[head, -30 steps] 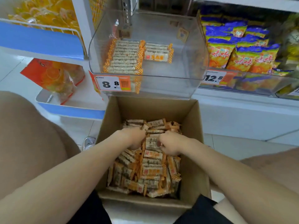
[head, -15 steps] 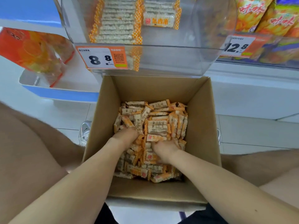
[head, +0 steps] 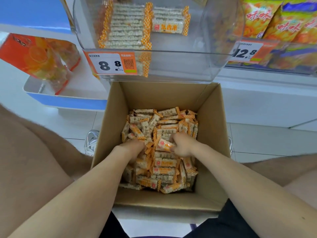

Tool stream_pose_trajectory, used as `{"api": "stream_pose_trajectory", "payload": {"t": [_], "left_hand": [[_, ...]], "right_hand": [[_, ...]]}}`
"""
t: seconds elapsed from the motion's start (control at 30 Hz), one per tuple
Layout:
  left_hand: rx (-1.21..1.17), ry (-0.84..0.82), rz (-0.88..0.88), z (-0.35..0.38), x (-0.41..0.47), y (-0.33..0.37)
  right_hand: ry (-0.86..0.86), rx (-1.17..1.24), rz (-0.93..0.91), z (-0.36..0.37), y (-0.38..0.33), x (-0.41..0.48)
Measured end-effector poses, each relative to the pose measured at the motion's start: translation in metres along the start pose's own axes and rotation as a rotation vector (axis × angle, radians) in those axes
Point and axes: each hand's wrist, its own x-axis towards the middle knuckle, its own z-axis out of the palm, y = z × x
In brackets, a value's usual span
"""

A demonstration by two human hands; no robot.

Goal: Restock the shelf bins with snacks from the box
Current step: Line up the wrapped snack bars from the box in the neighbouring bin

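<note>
As the right hand (head: 184, 145) rises, a snack bar (head: 164, 144) surfaces
Its fingers pinch it, ready to shelve; the left hand (head: 135, 148) has its fingers buried, unreadable

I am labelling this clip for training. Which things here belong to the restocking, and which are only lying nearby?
Job:
cardboard box
snack bars inside it
clear bin above, with stacked bars
left hand, fingers among the bars
right hand, holding one snack bar

Nearby only:
orange bag
yellow chip bags
12.8 price tag
white shoe
</note>
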Motion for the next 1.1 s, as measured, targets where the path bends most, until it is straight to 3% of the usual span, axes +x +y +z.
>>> {"api": "stream_pose_trajectory", "payload": {"t": [0.07, 0.27, 0.43, 0.6, 0.97, 1.1], "left_hand": [[-0.103, 0.053, -0.002, -0.004, -0.005, 0.0], [-0.517, 0.506, 0.159, -0.057, -0.042, 0.022], [-0.787, 0.607, 0.288, -0.086, -0.079, 0.033], [-0.737, 0.644, 0.424, -0.107, -0.113, 0.039], [-0.41, 0.95, 0.56, -0.167, -0.183, 0.054], [-0.398, 0.995, 0.632, -0.2, -0.197, 0.047]], "right_hand": [[0.042, 0.083, 0.005, -0.015, -0.003, -0.009], [0.202, 0.319, -0.017, -0.061, -0.015, -0.052], [0.421, 0.403, -0.174, -0.091, -0.016, -0.089], [0.51, 0.319, -0.267, -0.106, -0.022, -0.106], [0.459, 0.57, -0.509, -0.147, -0.049, -0.144], [0.537, 0.533, -0.581, -0.167, -0.061, -0.157]]}}
